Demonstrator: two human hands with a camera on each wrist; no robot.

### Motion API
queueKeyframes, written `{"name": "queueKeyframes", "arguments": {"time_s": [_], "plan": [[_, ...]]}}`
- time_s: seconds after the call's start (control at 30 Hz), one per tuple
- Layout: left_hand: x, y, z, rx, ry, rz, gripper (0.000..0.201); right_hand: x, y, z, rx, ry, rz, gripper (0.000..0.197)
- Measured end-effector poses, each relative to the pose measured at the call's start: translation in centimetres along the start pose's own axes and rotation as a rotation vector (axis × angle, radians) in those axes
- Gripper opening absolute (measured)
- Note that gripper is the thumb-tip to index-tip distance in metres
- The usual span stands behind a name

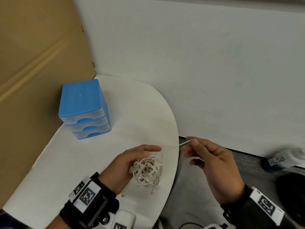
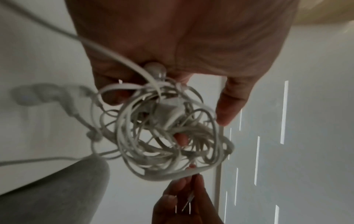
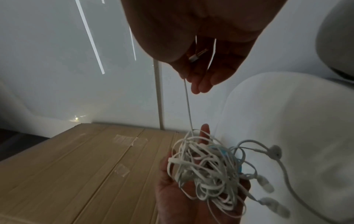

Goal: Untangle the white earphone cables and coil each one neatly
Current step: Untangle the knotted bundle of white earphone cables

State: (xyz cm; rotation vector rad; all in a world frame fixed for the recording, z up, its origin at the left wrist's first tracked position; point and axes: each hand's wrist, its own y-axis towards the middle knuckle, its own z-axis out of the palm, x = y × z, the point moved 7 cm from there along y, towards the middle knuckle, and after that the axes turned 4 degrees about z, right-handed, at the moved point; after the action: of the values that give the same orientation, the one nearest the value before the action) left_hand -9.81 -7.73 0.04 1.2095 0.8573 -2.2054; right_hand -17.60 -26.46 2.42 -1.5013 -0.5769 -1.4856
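A knotted ball of white earphone cables (image 1: pixel 148 171) (image 2: pixel 164 133) (image 3: pixel 205 171) hangs just above the white table (image 1: pixel 102 162), gripped by my left hand (image 1: pixel 127 164) with fingers curled round it. One flat strand (image 1: pixel 175 147) (image 3: pixel 188 106) runs taut from the ball to my right hand (image 1: pixel 206 161), which pinches it between thumb and forefinger past the table's right edge. A metal plug (image 3: pixel 197 55) lies in that hand. Earbuds (image 3: pixel 265 184) dangle below the ball.
A blue three-drawer plastic box (image 1: pixel 84 109) stands at the table's back left, against a brown cardboard panel (image 1: pixel 38 66). A white wall (image 1: pixel 198 63) rises behind. A plastic bottle (image 1: pixel 283 160) lies on the grey carpet at the right.
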Motion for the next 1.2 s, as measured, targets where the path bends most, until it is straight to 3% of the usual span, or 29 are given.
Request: {"name": "queueKeyframes", "arguments": {"time_s": [0.1,0.2,0.33,0.47,0.57,0.87,1.1,1.2], "plan": [[-0.3,0.2,-0.4,-0.034,-0.003,0.034,0.049,0.1,0.1,0.0,-0.003,0.050,0.020,0.019],[-1.1,0.1,-0.7,-0.083,0.252,0.132,0.040,0.2,0.1,0.1,0.032,0.067,0.050,0.015],[-2.3,-0.5,0.0,-0.083,0.449,0.276,0.045,0.2,-0.3,0.9,0.140,-0.065,0.068,0.011],[-3.6,-0.9,0.7,-0.181,0.562,0.373,0.035,0.5,-0.6,1.4,0.179,-0.089,0.017,0.022],[-4.2,-1.3,1.4,-0.214,0.649,0.424,0.033,0.9,-0.6,1.4,0.180,-0.096,-0.056,0.012],[-4.7,-2.0,1.8,-0.132,0.651,0.433,0.029,0.6,-1.1,2.4,0.232,-0.135,-0.131,0.016],[-4.9,-2.1,2.3,-0.095,0.620,0.394,0.041,0.7,-1.4,2.6,0.282,-0.208,-0.196,0.020],[-4.9,-2.2,2.3,-0.104,0.625,0.376,0.047,0.7,-1.2,2.2,0.223,-0.291,-0.250,0.020]]}}
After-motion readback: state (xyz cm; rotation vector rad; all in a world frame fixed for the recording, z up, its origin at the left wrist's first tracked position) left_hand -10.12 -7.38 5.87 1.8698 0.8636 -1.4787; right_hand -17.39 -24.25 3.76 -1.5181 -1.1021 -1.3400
